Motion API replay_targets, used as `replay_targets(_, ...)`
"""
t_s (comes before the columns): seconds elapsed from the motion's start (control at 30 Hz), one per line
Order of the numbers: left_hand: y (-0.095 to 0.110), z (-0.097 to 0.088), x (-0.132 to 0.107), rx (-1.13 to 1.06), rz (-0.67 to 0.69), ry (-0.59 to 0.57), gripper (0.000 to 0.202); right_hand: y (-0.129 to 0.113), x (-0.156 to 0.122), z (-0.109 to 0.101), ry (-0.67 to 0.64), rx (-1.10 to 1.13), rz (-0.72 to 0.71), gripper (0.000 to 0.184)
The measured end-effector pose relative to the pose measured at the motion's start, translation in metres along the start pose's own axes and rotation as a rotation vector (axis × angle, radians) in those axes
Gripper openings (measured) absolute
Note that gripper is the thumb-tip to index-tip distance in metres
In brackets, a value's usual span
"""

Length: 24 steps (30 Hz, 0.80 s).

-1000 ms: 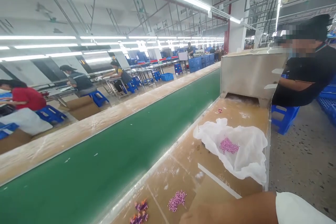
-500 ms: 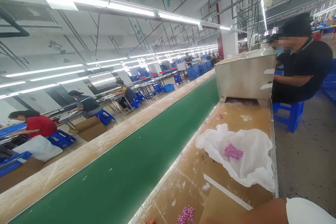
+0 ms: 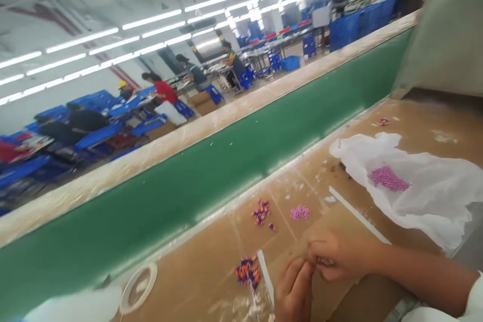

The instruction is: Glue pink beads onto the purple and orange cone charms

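Observation:
My left hand (image 3: 295, 289) and my right hand (image 3: 335, 252) meet with fingers pinched together above a brown cardboard sheet (image 3: 335, 289) taped to the bench. Whatever sits between the fingertips is too small or too covered to make out. Just beyond the hands lies a small heap of pink beads (image 3: 300, 212). Left of it are two piles of orange and purple pieces, a farther pile (image 3: 261, 211) and a nearer pile (image 3: 248, 271). On the right, a crumpled white sheet (image 3: 433, 176) holds a larger heap of pink beads (image 3: 388, 179).
A green conveyor belt (image 3: 211, 161) runs diagonally behind the bench. At the lower left lies a roll of tape (image 3: 139, 288) beside a white item (image 3: 79, 306). A metal box (image 3: 449, 40) stands at the upper right. Several people sit at tables across the belt.
The view has swung left and down, bringing both hands, the orange and purple piles and the tape roll into sight. Earlier only a forearm showed at the lower right.

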<state>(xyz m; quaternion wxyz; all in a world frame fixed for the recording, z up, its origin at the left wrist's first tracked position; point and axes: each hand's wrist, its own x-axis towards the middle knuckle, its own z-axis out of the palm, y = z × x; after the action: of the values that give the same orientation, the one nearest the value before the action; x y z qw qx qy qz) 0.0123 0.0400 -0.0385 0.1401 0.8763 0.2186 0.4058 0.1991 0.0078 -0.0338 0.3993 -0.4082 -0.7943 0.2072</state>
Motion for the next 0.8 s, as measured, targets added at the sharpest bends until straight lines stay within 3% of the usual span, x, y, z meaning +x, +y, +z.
replay_targets(0.03,0.0,0.004,-0.001,0.002,0.016,0.06,0.018,-0.002,-0.001,-0.005,-0.014,0.009,0.011,0.015)
replay_targets(0.17,-0.003,0.001,0.006,0.06,-0.123,-0.035,0.011,-0.006,-0.01,-0.018,-0.068,-0.01,0.061,0.01)
replay_targets(0.33,-0.044,-0.033,0.005,0.237,-0.553,0.017,0.016,0.003,-0.015,-0.03,-0.048,-0.107,-0.005,0.013)
replay_targets(0.43,-0.068,-0.056,-0.005,0.354,-0.881,0.091,0.02,0.004,-0.011,-0.035,-0.132,-0.019,0.045,0.015)
replay_targets(0.53,-0.079,-0.067,-0.012,0.407,-1.038,0.099,0.018,-0.001,-0.006,-0.039,-0.208,0.076,0.066,0.016)
replay_targets(0.63,-0.079,-0.064,-0.013,0.38,-1.051,0.008,0.013,-0.003,-0.004,-0.039,-0.21,0.088,0.102,0.017)
replay_targets(0.8,-0.078,-0.052,-0.009,0.463,-1.14,-0.272,0.012,-0.001,-0.006,-0.038,-0.214,0.123,0.157,0.016)
